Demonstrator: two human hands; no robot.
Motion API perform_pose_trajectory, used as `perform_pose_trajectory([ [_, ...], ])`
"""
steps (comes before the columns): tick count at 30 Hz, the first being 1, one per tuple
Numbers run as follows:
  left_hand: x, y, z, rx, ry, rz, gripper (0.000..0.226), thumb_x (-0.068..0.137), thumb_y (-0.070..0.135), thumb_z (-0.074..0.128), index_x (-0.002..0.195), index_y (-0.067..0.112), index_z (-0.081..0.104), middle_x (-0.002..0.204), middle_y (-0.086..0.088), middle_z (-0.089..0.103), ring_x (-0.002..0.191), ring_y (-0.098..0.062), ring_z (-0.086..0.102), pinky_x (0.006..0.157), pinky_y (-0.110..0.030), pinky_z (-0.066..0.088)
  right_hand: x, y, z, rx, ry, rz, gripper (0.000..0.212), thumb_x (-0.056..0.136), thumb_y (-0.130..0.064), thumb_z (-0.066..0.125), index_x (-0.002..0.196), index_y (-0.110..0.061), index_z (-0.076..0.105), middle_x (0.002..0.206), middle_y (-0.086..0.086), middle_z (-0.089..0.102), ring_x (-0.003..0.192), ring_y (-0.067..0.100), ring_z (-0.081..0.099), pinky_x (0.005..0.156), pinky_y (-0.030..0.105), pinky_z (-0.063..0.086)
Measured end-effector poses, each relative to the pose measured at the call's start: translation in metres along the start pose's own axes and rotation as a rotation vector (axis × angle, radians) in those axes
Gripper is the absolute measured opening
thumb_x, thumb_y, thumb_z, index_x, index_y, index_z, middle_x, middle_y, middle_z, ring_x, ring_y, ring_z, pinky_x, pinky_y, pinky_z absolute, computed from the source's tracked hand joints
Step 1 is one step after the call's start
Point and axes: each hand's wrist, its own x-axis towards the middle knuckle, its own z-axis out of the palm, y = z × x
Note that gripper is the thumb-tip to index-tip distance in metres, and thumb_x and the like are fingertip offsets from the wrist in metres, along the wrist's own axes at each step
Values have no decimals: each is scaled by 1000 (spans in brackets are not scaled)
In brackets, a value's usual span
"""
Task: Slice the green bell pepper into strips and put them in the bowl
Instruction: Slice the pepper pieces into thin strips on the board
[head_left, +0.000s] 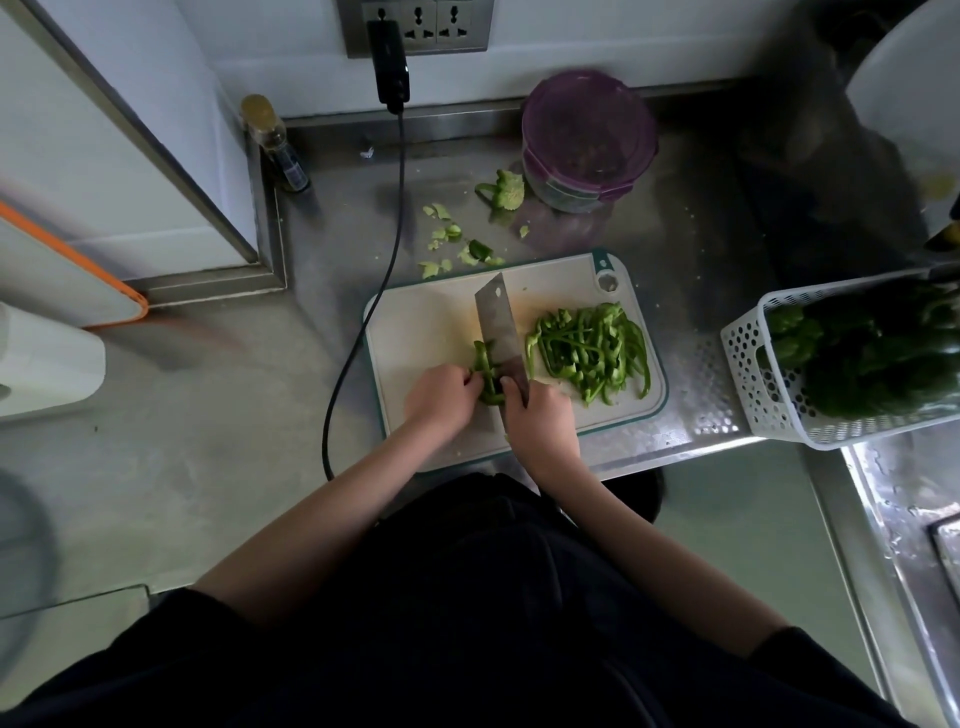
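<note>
A pale cutting board (415, 332) with a teal rim lies on the steel counter. My left hand (439, 397) holds down a small piece of green bell pepper (485, 371) with curled fingers. My right hand (540, 421) grips the handle of a cleaver (498, 325), whose blade stands against the right side of that piece. A heap of cut pepper strips (592, 351) lies on the right half of the board. A white bowl (904, 109) shows at the top right edge.
Pepper core (506, 189) and scraps (452, 247) lie behind the board. A purple-lidded container (587, 140) stands at the back. A white basket (769, 384) of greens sits to the right. A black cable (384, 260) runs left of the board; a bottle (275, 140) stands in the corner.
</note>
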Motion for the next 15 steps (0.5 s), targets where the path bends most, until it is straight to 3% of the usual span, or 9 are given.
perform_pose_trajectory([
  [6, 2, -1, 0, -17, -33, 7, 47, 98, 31, 45, 54, 16, 48, 55, -1, 49, 57, -21, 49, 46, -29, 25, 2, -4, 1, -14, -8, 7, 41, 100, -34, 39, 90, -1, 61, 80, 12, 56, 77, 30, 56, 61, 31, 36],
  [15, 0, 0, -3, -44, -43, -41, 48, 95, 37, 45, 52, 17, 45, 56, -1, 49, 62, -25, 51, 47, -28, 25, 13, -21, 6, -56, 34, -7, 41, 101, -33, 37, 95, -1, 62, 90, 17, 64, 83, 33, 60, 63, 31, 41],
])
